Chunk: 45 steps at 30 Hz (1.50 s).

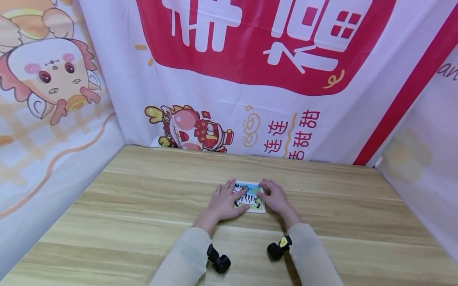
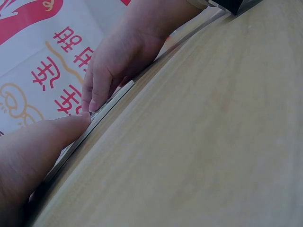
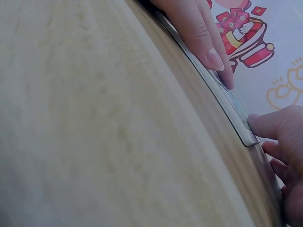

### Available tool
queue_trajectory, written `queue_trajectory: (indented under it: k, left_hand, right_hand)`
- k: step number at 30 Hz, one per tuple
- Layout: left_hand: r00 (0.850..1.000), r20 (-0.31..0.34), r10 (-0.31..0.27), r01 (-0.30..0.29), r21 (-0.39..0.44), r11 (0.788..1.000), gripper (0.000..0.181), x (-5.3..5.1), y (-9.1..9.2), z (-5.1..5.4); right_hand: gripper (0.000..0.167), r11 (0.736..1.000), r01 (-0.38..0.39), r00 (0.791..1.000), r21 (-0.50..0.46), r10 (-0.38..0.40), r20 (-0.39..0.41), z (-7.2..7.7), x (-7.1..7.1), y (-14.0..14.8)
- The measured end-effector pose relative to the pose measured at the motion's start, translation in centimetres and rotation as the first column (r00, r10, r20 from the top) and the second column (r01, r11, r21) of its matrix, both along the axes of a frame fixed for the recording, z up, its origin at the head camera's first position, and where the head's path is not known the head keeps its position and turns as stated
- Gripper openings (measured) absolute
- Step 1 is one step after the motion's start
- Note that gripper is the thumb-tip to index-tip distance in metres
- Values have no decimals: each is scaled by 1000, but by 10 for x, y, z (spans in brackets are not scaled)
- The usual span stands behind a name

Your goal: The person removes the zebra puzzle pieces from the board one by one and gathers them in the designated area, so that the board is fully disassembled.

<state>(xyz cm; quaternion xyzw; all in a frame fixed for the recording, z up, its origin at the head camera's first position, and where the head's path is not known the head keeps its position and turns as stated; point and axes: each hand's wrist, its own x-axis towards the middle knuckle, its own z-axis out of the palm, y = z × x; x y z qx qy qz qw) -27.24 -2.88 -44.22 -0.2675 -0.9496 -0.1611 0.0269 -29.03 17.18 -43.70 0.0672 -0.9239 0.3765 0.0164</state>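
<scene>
Rested the left hand (image 1: 227,203), fingers extended, over the 9 o'clock side of a zebra board (image 1: 249,198); gripped its 3 o'clock edge with the curled right hand (image 1: 276,196), apart from the left. Had the board lying flat near the middle of the bench (image 1: 143,198). Saw 2 black wrist cameras (image 1: 221,262) towards 6 o'clock, a red-and-white banner (image 1: 200,87) at 12.
</scene>
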Motion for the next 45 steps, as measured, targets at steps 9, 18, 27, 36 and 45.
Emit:
queue_trajectory:
  k: [9, 18, 27, 36, 45]
  left_hand:
    - [1000, -1, -16, 16, -3, 1000, 62, 0, -2, 1]
    - [1000, -4, -13, 13, -18, 1000, 61, 0, -2, -1]
    - [1000, -12, -13, 13, -29, 999, 60, -2, 0, -3]
    - [1000, 1, -15, 15, -36, 999, 59, -3, 1, -2]
    - [999, 29, -20, 21, -26, 999, 60, -2, 1, 0]
  right_hand:
    - [25, 1000, -2, 999, -13, 1, -37, -2, 0, 0]
    - [27, 999, 25, 999, -45, -26, -22, -2, -1, -1]
    - [26, 998, 32, 999, -45, -32, -10, -1, -3, 0]
    - [24, 997, 47, 999, -60, -47, 3, 3, -2, -2]
    - [23, 999, 47, 999, 20, -48, 22, 6, -4, -5]
